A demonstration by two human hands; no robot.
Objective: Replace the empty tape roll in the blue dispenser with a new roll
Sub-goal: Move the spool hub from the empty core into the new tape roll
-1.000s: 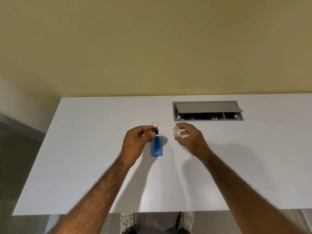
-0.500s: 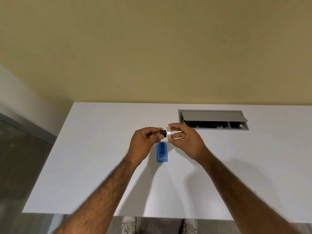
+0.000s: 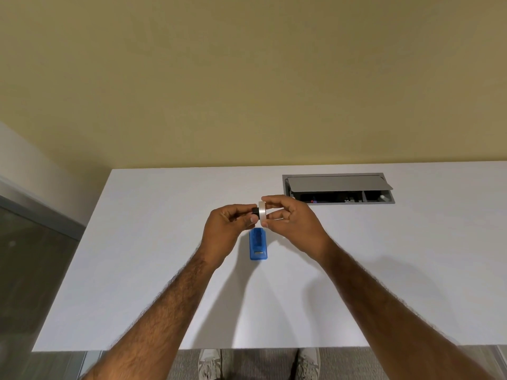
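Observation:
The blue dispenser (image 3: 258,244) lies flat on the white table (image 3: 153,242), just below both hands. My left hand (image 3: 227,229) pinches a small black spool core (image 3: 255,211) between thumb and fingers. My right hand (image 3: 290,223) holds a new whitish tape roll (image 3: 262,211) on edge between thumb and forefinger. The core's end meets the roll's hole, and the two hands touch above the dispenser's far end. The empty roll is hidden behind the hands.
A grey cable box (image 3: 338,188) with its lid propped open is set into the table at the back right. The table's left edge (image 3: 74,259) drops to a dark floor. My shoes (image 3: 210,363) show below the near edge.
My right hand lifted the tape roll off the table and brought it left to the black core in my left hand. The view shifted, so the small ring behind my hands is hidden now.

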